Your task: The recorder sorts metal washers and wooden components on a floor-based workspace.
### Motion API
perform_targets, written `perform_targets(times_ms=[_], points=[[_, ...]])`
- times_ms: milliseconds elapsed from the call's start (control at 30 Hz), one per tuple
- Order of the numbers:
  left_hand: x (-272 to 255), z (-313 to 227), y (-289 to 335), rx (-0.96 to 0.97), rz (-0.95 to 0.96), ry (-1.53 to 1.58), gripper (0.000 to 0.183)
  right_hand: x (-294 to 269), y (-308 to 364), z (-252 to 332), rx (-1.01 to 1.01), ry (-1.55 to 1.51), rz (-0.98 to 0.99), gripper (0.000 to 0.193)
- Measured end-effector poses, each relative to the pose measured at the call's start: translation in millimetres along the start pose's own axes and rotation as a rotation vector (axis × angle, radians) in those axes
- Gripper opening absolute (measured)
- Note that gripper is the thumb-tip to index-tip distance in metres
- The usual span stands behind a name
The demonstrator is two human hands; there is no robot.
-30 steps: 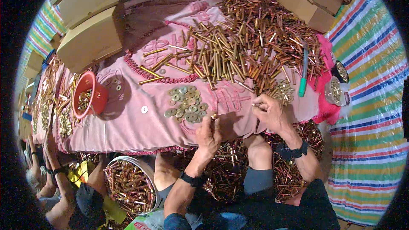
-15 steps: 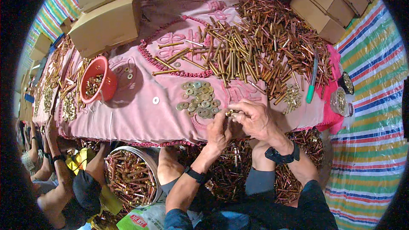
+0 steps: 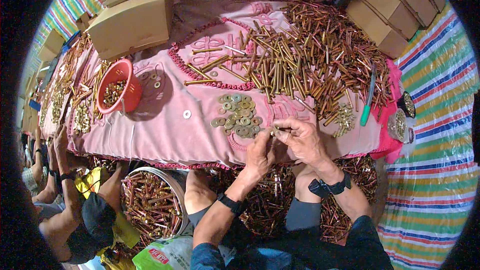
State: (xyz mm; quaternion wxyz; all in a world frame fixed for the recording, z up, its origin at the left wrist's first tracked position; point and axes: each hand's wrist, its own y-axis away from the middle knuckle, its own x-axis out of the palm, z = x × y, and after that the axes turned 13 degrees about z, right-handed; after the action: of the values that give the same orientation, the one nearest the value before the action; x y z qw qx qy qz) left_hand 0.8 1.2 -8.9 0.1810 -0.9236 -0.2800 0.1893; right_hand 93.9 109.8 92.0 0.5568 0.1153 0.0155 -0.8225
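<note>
From far away, I see the left hand (image 3: 260, 153) and right hand (image 3: 303, 142) pinch a small shiny piece (image 3: 273, 131). Flat rings (image 3: 244, 113) lie near them on the pink cloth (image 3: 160, 135), with many long bolts (image 3: 320, 52) farther back.

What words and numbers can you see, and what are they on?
Green-and-white bag: pale characters on a red patch; I won't copy them out.
Same bag, white part: faint marks, too small to read.
Cardboard boxes: no writing I can make out.
</note>
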Motion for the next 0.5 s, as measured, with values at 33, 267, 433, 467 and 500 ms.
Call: perform_targets(times_ms=[33,267,433,467,500], points=[[0,2,2,-0.018,0.017,0.004,0.044,2,0,0,-0.035,0.062,-0.015,0.021],[2,11,5,-0.002,0.011,0.026,0.045,6,2,22,-0.210,0.471,-0.031,0.022],[0,4,-1,0.015,0.024,0.040,0.045,3,1,20,-0.183,0.419,-0.051,0.018],[0,2,-1,0.007,0.033,0.051,0.046,3,1,18,-0.181,0.401,-0.051,0.018],[-1,2,0,-0.004,0.040,0.058,0.046,4,1,18,-0.167,0.394,-0.051,0.017]])
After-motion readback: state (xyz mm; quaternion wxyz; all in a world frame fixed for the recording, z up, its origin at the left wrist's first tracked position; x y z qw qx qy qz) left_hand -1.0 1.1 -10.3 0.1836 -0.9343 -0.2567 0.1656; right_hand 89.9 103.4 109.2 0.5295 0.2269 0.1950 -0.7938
